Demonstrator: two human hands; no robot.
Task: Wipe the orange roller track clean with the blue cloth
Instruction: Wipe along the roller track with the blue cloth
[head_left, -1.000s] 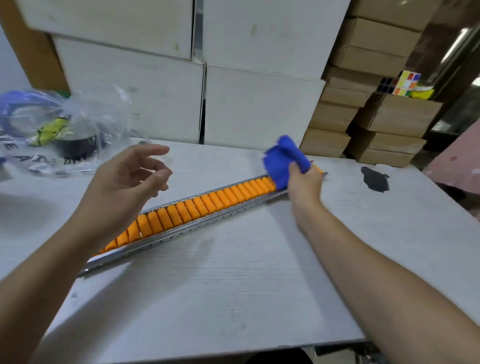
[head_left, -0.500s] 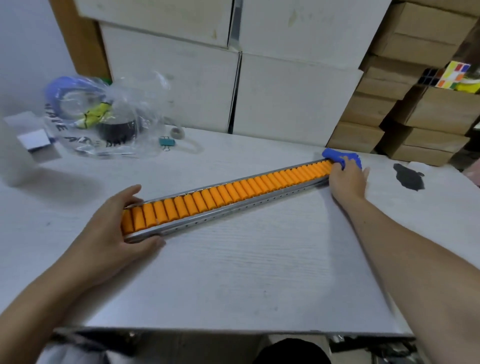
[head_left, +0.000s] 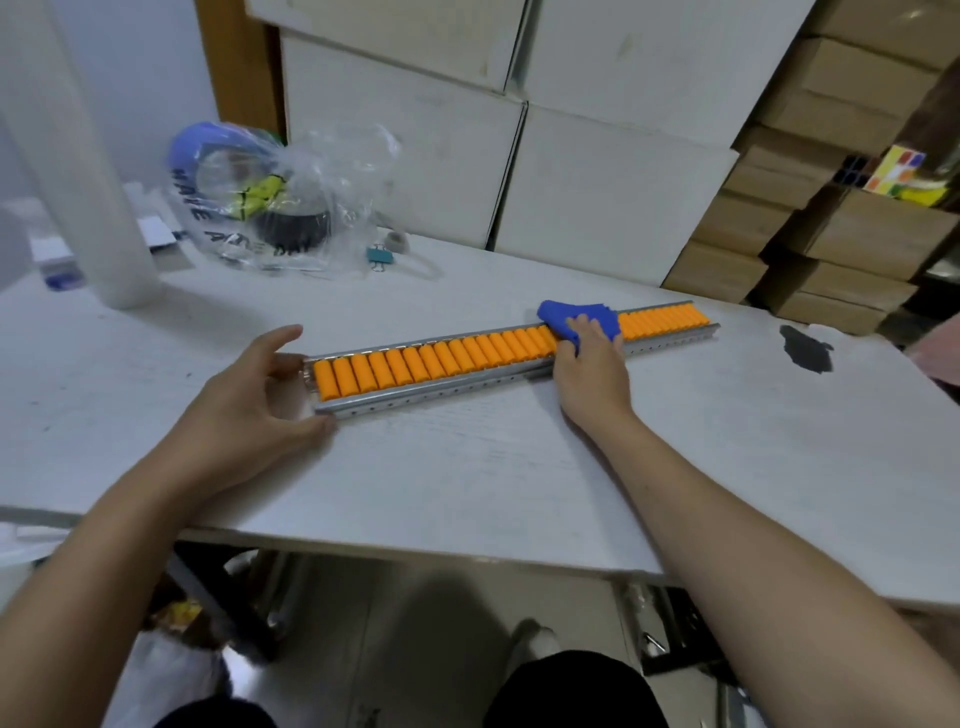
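While the right hand (head_left: 589, 358) presses the crumpled blue cloth (head_left: 576, 318) flat onto the rollers, its fingers are spread over the fabric and its heel rests on the near metal rail, so it holds the cloth by pressure more than by a pinch. The cloth lies on the long orange roller track in its silver metal frame (head_left: 457, 356), somewhat past the middle toward the far right end; a short run of rollers shows beyond it and a long run shows between it and the left end. The left hand (head_left: 254, 395) is half open, with the thumb at the near corner of the frame and the fingers curved around the left end, which steadies the track on the white worktop (head_left: 467, 478).

I judge that the wiping is in progress and much of the length is still to be covered. The rollers probably turn freely, so the cloth could slide without rubbing them, or a loose fold could be pulled between two rollers and catch. If the left hand relaxes, a strong stroke may push the whole track along the smooth worktop, toward the clear plastic bag (head_left: 291, 197) and the small teal binder clip (head_left: 377, 255) well behind it.
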